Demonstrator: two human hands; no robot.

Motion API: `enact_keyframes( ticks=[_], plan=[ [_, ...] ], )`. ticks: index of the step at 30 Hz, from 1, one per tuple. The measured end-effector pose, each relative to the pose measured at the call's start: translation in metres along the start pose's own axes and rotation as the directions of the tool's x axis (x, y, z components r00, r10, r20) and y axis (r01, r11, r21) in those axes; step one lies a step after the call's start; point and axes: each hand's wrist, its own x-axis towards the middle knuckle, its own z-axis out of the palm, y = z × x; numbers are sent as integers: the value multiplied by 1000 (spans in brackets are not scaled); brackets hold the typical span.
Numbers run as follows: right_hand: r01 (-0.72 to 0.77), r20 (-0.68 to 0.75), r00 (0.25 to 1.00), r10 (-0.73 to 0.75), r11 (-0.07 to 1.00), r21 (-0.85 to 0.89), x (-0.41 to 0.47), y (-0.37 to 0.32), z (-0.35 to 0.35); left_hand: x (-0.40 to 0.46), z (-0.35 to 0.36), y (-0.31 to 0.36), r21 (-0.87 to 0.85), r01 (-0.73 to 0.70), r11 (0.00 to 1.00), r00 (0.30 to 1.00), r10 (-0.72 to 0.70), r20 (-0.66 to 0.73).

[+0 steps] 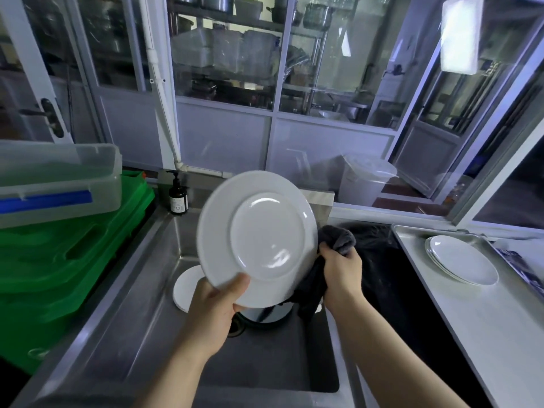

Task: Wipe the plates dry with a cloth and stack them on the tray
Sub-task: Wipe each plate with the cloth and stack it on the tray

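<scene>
Gripping the glossy white ceramic plate [259, 240] by its rim, your left hand [216, 307] holds something stiff, slick and breakable, while your right hand [341, 272] clutches the soft dark grey cloth [335, 240].

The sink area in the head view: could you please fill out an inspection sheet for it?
Surface: steel sink, one white plate lying in the basin; steel tray on the right.
Job's things: white plate in hand, tilted over the basin; dark cloth against its right edge; stacked plates on the tray.
Clutter: pump bottle, green crates, clear lidded box.
Hands: left hand grips the held plate's lower rim; right hand grips the cloth.
Cables: nothing seen.
Surroundings: glazed partition with shelves of pots behind.
</scene>
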Motion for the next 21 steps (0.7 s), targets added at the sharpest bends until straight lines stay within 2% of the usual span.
enact_keyframes(
  ticks=[3, 6, 10, 12, 15, 16, 18, 20, 21],
  plan=[
    [-33, -39, 999, 31, 998, -53, -4, 6, 3, 0, -3, -1, 57, 17, 998, 998, -13, -60],
    [-97, 16, 995, 98, 993, -66, -12, 15, 7, 0, -6, 4, 253, -20, 967, 997, 38, -64],
    [-161, 28, 986, 163, 984, -73, -15, -1, 12, 0, -6, 9, 481, -37, 876, 999, 47, -9],
    [-88, -8, 996, 87, 992, -89, -13, -19, 12, -2, -7, 7, 579, -44, 814, 997, 3, 72],
    [171, 25, 985, -169, 975, -139, -13, -43, 15, -5, -8, 0, 650, 0, 760, 990, -93, 109],
    [275, 78, 961, -265, 946, -173, -17, -49, 17, -5, -9, -3, 660, 16, 751, 991, -100, 89],
    [516, 240, 853, -464, 819, -251, -29, -56, 23, -5, -9, -7, 642, 28, 766, 994, -90, 63],
    [751, 428, 656, -622, 593, -289, -44, -57, 25, -3, -10, -7, 603, 42, 797, 997, -76, 31],
    [837, 532, 543, -650, 471, -279, -51, -54, 26, -3, -10, -6, 584, 39, 811, 997, -66, 25]
  ],
)
